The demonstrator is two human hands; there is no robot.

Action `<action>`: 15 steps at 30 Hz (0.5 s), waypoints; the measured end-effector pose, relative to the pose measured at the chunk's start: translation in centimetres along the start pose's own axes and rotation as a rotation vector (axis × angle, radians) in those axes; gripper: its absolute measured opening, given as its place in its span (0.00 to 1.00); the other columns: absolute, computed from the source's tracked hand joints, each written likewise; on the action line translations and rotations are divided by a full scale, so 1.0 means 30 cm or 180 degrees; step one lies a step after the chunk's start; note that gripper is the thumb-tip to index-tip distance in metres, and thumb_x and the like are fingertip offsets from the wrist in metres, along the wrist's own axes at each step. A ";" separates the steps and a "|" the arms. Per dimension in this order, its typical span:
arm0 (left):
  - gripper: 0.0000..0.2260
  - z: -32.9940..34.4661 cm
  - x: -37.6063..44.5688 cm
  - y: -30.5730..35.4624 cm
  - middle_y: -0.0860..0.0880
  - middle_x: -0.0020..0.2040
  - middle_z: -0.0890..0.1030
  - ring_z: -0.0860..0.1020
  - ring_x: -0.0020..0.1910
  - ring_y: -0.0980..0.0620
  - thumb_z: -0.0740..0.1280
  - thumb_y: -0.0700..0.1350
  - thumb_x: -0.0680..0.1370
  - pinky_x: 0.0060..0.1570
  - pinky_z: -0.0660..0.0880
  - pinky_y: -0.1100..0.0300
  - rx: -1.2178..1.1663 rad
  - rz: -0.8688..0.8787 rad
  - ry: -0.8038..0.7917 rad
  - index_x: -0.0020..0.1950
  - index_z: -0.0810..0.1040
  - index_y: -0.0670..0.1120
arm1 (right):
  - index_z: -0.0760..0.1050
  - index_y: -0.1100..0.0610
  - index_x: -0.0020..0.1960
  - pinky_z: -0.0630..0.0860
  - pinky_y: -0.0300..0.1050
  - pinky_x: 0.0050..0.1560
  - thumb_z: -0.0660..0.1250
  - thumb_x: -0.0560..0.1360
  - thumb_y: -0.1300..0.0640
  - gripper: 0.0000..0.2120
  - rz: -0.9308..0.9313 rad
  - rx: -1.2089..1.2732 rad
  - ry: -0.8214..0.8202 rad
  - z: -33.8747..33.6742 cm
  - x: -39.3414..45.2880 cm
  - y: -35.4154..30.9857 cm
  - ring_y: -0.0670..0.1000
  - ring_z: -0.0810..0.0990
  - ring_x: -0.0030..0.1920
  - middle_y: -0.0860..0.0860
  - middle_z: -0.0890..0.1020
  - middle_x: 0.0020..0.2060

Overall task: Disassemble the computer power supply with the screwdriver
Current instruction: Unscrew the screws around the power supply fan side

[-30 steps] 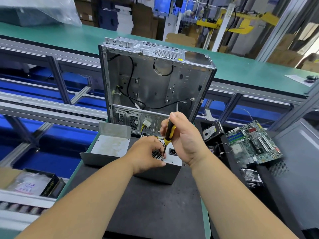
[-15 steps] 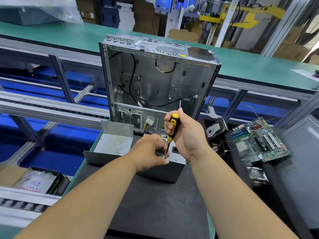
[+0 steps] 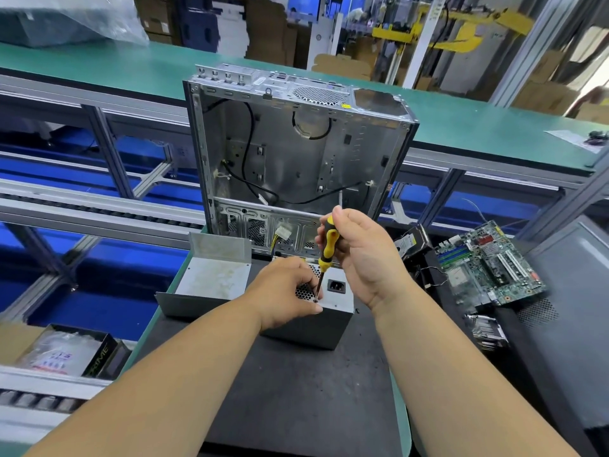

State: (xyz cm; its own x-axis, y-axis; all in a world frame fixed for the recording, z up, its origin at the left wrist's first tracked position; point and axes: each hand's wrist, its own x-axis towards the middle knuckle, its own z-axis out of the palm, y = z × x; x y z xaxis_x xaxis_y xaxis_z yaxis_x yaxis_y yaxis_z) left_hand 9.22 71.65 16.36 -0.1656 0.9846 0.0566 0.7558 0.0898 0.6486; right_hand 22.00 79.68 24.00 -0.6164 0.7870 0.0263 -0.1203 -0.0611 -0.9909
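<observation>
Power supply (image 3: 316, 319), a stiff, heavy-looking metal box, sits on the dark counter (image 3: 296, 390); left hand (image 3: 283, 291) clasps its top edge, right hand (image 3: 359, 255) grips the screwdriver (image 3: 326, 249) handle, tip at a screw

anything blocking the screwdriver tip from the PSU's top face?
Nothing visible. The yellow-and-black screwdriver in the right hand has its tip on the grey metal power supply box, beside the left hand steadying it.
</observation>
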 end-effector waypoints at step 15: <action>0.08 0.004 -0.001 -0.007 0.61 0.49 0.73 0.68 0.56 0.56 0.76 0.54 0.69 0.63 0.68 0.55 0.0036 0.0047 0.0011 0.42 0.79 0.58 | 0.68 0.55 0.41 0.67 0.42 0.37 0.62 0.77 0.49 0.11 -0.0143 0.0350 -0.0158 0.042 0.004 0.030 0.49 0.68 0.32 0.50 0.74 0.32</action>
State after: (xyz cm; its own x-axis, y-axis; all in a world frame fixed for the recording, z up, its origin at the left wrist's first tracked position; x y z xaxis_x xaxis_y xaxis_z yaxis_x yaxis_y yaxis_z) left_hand 9.13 71.60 16.13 -0.1565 0.9853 0.0688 0.7654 0.0770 0.6390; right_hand 20.83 78.95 23.26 -0.6458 0.7594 0.0795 -0.2316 -0.0956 -0.9681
